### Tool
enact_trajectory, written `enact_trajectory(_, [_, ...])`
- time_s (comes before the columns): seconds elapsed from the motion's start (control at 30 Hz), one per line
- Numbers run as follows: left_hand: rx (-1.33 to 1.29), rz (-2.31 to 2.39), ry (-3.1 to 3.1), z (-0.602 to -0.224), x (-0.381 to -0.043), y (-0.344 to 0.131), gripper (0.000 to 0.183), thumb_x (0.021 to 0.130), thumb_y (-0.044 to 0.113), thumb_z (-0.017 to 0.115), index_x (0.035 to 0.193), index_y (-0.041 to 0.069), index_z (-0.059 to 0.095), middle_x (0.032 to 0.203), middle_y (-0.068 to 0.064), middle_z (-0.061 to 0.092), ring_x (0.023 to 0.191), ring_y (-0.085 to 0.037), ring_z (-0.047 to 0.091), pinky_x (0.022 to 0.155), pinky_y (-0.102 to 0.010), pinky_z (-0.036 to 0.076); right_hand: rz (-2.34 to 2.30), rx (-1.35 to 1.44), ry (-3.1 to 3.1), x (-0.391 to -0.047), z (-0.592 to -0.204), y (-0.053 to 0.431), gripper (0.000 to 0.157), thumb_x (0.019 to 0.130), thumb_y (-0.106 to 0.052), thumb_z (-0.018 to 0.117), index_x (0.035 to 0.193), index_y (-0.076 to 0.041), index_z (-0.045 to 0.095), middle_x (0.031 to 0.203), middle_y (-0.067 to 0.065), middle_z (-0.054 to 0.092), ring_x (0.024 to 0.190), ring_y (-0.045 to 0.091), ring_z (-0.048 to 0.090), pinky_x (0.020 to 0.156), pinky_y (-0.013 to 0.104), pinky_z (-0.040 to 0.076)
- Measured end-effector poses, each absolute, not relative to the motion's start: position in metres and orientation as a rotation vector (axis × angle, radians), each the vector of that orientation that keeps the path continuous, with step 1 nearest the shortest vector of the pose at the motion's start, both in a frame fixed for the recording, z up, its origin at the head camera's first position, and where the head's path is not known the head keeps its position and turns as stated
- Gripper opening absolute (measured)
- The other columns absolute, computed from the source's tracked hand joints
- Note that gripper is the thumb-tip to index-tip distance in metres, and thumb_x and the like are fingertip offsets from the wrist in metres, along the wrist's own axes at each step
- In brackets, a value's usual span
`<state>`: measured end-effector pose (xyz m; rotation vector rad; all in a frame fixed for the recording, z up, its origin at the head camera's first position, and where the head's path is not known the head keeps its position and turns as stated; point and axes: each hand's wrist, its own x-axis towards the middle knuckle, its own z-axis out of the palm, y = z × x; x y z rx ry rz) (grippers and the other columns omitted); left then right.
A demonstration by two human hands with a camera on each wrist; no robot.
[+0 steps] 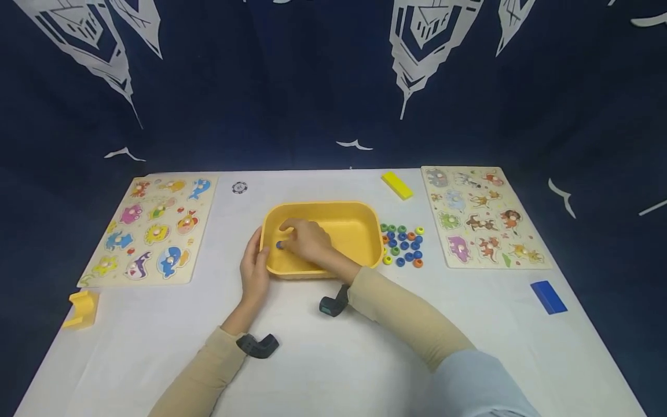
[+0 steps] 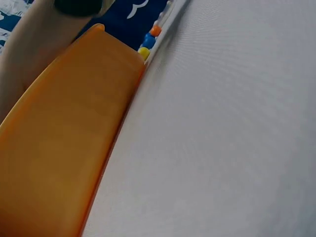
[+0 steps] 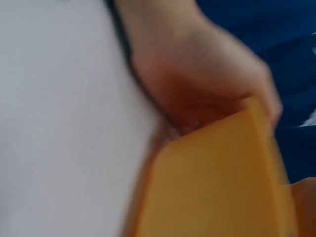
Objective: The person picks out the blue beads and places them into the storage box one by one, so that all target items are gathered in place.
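My left hand (image 1: pixel 255 272) grips the yellow plastic tray (image 1: pixel 323 274) at its left end, thumb over the rim and fingers along the outer wall. The right wrist view shows this hand (image 3: pixel 207 74) around the tray's corner, somewhat blurred. Reaching into the tray from the right, my right hand (image 1: pixel 307 240) has its thumb tip right at a blue bead (image 1: pixel 279 245), while the index finger is bent and apart from the bead. The left wrist view shows the tray's side wall (image 2: pixel 69 133) with the right forearm (image 2: pixel 29 54) above it.
Several coloured beads (image 1: pixel 404 245) lie right of the tray. Animal puzzle boards stand left (image 1: pixel 151 231) and right (image 1: pixel 484 220). A yellow block (image 1: pixel 397 185), a blue block (image 1: pixel 549 297), a yellow curved piece (image 1: pixel 83 308) and a small round chip (image 1: pixel 239 187) lie on the white table.
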<state>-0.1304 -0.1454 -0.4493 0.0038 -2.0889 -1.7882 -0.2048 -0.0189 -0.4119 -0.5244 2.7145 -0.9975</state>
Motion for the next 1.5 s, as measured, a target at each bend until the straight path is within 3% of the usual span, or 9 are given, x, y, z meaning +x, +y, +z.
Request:
enact_trajectory(0.13, [0.027, -1.781, -2.103, -0.446, -0.128, -0.148, 0.044, 0.091, 0.001, 0.036, 0.134, -0.003, 0.032, 0.140, -0.016, 0.034, 0.130, -0.021, 0.030, 0.109, -0.029, 0.027, -1.354, -0.681, 2.704, -0.188, -0.396, 0.015, 0.032, 0.080, -0.027, 0.065, 0.110, -0.020, 0.059, 0.076, -0.007, 0.061, 0.052, 0.011, 0.049, 0.039, 0.021, 0.039])
enact_trajectory(0.3, [0.013, -1.774, -2.082, -0.445, -0.129, -0.152, 0.044, 0.091, 0.002, 0.036, 0.135, -0.003, 0.031, 0.140, -0.017, 0.033, 0.131, -0.021, 0.029, 0.108, -0.025, 0.026, -1.706, -0.719, 2.699, -0.169, -0.389, 0.078, 0.035, 0.078, -0.022, 0.066, 0.111, -0.013, 0.059, 0.078, 0.001, 0.060, 0.058, 0.011, 0.047, 0.046, 0.018, 0.040])
enact_trajectory(0.5, [0.008, -1.782, -2.084, -0.447, -0.129, -0.154, 0.044, 0.091, 0.002, 0.036, 0.135, -0.003, 0.030, 0.140, -0.016, 0.033, 0.131, -0.020, 0.029, 0.107, -0.021, 0.028, -1.861, -0.405, 2.803, -0.147, -0.388, 0.144, 0.032, 0.080, -0.010, 0.064, 0.110, -0.002, 0.058, 0.081, 0.012, 0.059, 0.060, 0.020, 0.048, 0.043, 0.017, 0.042])
enact_trajectory(0.7, [0.017, -1.801, -2.079, -0.448, -0.129, -0.153, 0.044, 0.091, 0.002, 0.035, 0.135, -0.002, 0.031, 0.140, -0.014, 0.034, 0.130, -0.019, 0.030, 0.107, -0.023, 0.028, -1.865, 0.037, 2.983, -0.151, -0.424, 0.191, 0.031, 0.079, -0.019, 0.066, 0.108, -0.009, 0.061, 0.079, 0.004, 0.058, 0.052, 0.011, 0.043, 0.038, 0.016, 0.036])
enact_trajectory(0.83, [0.030, -1.813, -2.076, -0.450, -0.129, -0.151, 0.044, 0.091, 0.002, 0.036, 0.135, -0.002, 0.031, 0.140, -0.013, 0.034, 0.130, -0.020, 0.030, 0.108, -0.025, 0.027, -1.778, 0.232, 3.046, -0.154, -0.446, 0.203, 0.031, 0.078, -0.024, 0.067, 0.107, -0.013, 0.062, 0.078, 0.003, 0.058, 0.048, 0.008, 0.041, 0.037, 0.017, 0.034])
enact_trajectory(1.03, [0.035, -1.828, -2.074, -0.452, -0.129, -0.148, 0.044, 0.091, 0.003, 0.036, 0.135, -0.001, 0.032, 0.140, -0.012, 0.034, 0.131, -0.019, 0.029, 0.109, -0.025, 0.026, -1.572, 0.372, 3.060, -0.153, -0.465, 0.205, 0.032, 0.078, -0.027, 0.066, 0.108, -0.015, 0.061, 0.078, 0.001, 0.060, 0.051, 0.009, 0.048, 0.038, 0.019, 0.038])
enact_trajectory(1.33, [0.015, -1.841, -2.072, -0.452, -0.131, -0.146, 0.044, 0.091, 0.002, 0.036, 0.135, -0.002, 0.031, 0.140, -0.013, 0.034, 0.130, -0.019, 0.029, 0.108, -0.024, 0.027, -1.397, 0.348, 3.182, -0.155, -0.474, 0.204, 0.024, 0.078, -0.016, 0.065, 0.099, -0.004, 0.065, 0.071, 0.005, 0.059, 0.052, 0.014, 0.049, 0.038, 0.018, 0.040])
enact_trajectory(1.5, [0.010, -1.842, -2.077, -0.451, -0.131, -0.144, 0.045, 0.091, 0.002, 0.035, 0.135, -0.002, 0.031, 0.140, -0.013, 0.033, 0.131, -0.018, 0.028, 0.109, -0.025, 0.025, -1.325, 0.330, 3.231, -0.155, -0.475, 0.206, 0.018, 0.077, -0.015, 0.065, 0.090, -0.004, 0.067, 0.069, 0.005, 0.058, 0.054, 0.014, 0.049, 0.042, 0.018, 0.039])
